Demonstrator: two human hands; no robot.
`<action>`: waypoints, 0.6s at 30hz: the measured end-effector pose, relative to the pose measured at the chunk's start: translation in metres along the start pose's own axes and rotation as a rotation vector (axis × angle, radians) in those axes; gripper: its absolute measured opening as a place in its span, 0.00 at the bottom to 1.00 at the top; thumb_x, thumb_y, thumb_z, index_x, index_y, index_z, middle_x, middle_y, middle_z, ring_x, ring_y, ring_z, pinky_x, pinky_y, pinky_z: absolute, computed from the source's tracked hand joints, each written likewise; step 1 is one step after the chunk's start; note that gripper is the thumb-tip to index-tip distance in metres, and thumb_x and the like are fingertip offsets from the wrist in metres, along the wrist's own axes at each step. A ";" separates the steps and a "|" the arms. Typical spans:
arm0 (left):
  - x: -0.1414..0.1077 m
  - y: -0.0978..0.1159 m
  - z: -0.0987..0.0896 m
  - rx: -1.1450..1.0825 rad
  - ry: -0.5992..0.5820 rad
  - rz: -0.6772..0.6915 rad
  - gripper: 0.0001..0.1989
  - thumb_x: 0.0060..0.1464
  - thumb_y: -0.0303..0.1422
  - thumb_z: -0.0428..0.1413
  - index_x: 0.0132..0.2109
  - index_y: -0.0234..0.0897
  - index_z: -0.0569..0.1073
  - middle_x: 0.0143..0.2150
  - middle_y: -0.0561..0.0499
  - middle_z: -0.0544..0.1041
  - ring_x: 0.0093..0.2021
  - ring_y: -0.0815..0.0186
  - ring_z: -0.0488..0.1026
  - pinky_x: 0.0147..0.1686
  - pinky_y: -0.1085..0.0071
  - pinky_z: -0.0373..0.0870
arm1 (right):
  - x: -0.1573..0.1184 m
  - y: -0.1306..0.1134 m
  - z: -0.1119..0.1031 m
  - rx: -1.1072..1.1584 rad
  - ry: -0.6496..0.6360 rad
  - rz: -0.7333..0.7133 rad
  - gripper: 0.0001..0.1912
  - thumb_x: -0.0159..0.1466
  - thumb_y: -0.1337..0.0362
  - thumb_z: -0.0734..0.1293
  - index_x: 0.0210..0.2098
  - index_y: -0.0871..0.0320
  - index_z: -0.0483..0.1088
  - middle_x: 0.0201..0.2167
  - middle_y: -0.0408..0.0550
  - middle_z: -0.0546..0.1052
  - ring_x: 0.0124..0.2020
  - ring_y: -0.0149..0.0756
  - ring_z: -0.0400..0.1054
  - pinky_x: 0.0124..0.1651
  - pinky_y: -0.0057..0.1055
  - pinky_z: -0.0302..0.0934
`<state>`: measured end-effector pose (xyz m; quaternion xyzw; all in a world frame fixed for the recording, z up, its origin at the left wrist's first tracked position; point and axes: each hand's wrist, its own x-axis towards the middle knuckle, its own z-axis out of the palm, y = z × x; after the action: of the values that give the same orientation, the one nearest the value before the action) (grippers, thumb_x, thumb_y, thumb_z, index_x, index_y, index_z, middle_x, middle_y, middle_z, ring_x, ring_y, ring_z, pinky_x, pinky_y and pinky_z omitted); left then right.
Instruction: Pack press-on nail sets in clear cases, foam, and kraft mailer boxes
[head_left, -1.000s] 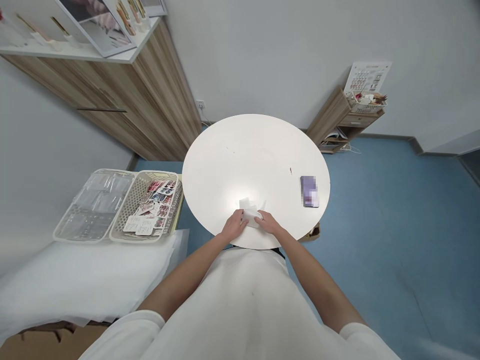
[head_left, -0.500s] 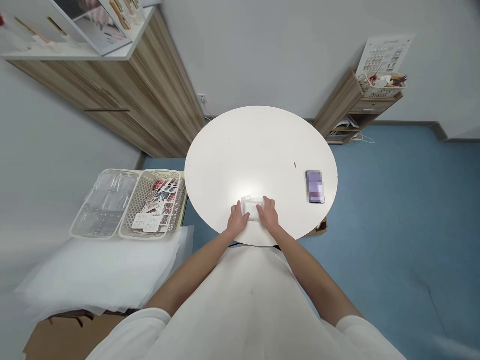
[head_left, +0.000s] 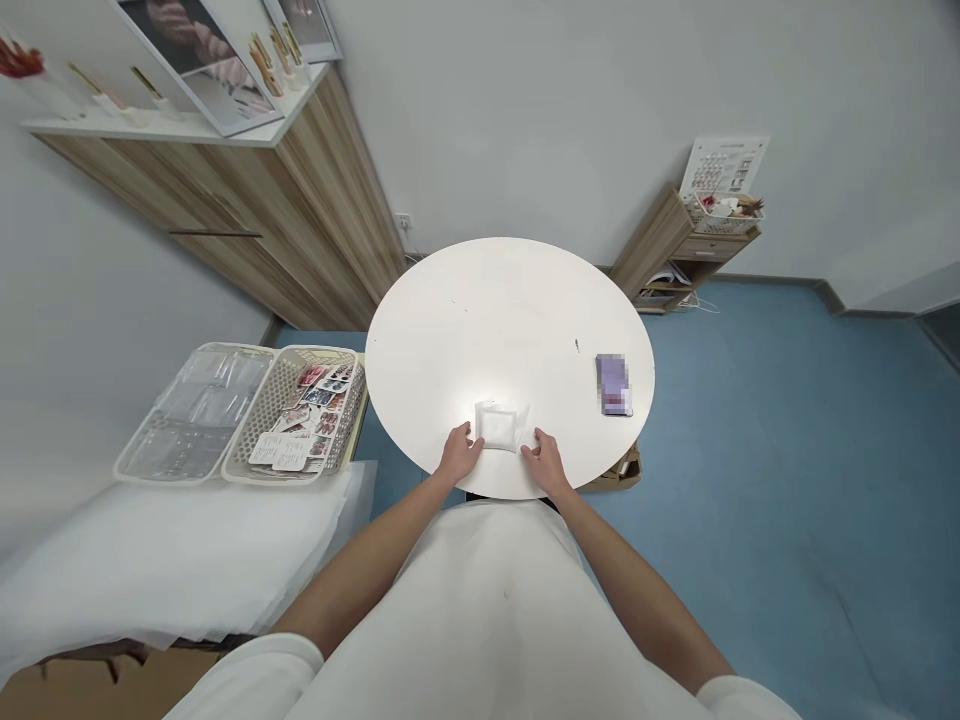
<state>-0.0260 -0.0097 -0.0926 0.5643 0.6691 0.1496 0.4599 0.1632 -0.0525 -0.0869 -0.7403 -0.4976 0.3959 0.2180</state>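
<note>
Head view: left hand (head_left: 459,455) and right hand (head_left: 546,462), fingers spread, gripping nothing, flanked white packet (head_left: 500,424) near table (head_left: 450,320) edge; could slip off.

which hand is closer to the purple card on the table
Right. The right hand rests by the white packet's near right corner, on the same side as the purple card. The left hand sits at the packet's left edge, farther from the card.
</note>
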 end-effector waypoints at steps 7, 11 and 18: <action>-0.003 0.011 0.005 -0.073 0.048 -0.078 0.24 0.50 0.36 0.50 0.54 0.34 0.59 0.50 0.42 0.67 0.45 0.64 0.68 0.43 0.72 0.63 | 0.018 -0.013 -0.005 0.053 -0.206 0.049 0.33 0.55 0.53 0.59 0.56 0.59 0.51 0.52 0.55 0.61 0.39 0.35 0.67 0.41 0.31 0.62; -0.006 0.014 0.008 -0.079 0.075 -0.112 0.21 0.50 0.35 0.51 0.52 0.34 0.63 0.49 0.43 0.68 0.45 0.64 0.68 0.43 0.71 0.62 | 0.023 -0.013 0.004 0.108 -0.241 0.031 0.29 0.53 0.56 0.61 0.52 0.60 0.56 0.49 0.55 0.64 0.35 0.35 0.67 0.39 0.32 0.62; -0.007 0.013 0.015 -0.172 0.102 -0.103 0.18 0.49 0.32 0.50 0.48 0.35 0.66 0.47 0.44 0.70 0.45 0.62 0.67 0.43 0.67 0.64 | 0.033 -0.021 0.014 0.179 -0.276 -0.080 0.18 0.51 0.61 0.62 0.41 0.59 0.65 0.37 0.49 0.70 0.30 0.35 0.65 0.32 0.32 0.62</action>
<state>-0.0066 -0.0166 -0.0880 0.4794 0.7044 0.2111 0.4789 0.1461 -0.0150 -0.0923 -0.6362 -0.5144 0.5277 0.2283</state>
